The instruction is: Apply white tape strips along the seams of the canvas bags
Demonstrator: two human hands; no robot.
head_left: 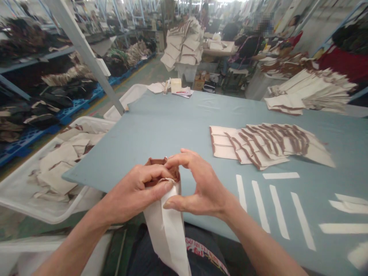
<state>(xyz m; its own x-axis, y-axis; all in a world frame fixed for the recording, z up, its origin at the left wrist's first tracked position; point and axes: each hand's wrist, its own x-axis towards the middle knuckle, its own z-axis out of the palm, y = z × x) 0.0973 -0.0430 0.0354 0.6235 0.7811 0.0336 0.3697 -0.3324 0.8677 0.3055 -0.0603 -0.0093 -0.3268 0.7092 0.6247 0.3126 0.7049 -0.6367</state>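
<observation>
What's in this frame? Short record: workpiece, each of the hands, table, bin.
workpiece: cream fabric, brown inside its upward opening
left hand: pinching the workpiece's rim
right hand: arched at the opening, thumb by the front
table: blue-green, with overlapping brown-edged pieces and loose white strips
bin: white, left of the table, holding cream pieces

The surface (pixel 161 122) was blue-green. Cream cloth pieces with brown edges (pixel 258 145) lay on it in a row, partly over each other. White strips (pixel 279 212) lay closer in, some side by side. A pile of cream cloth (pixel 310 90) sat at the far right. A pale block (pixel 176 85) and papers (pixel 186 92) sat near the far edge.
</observation>
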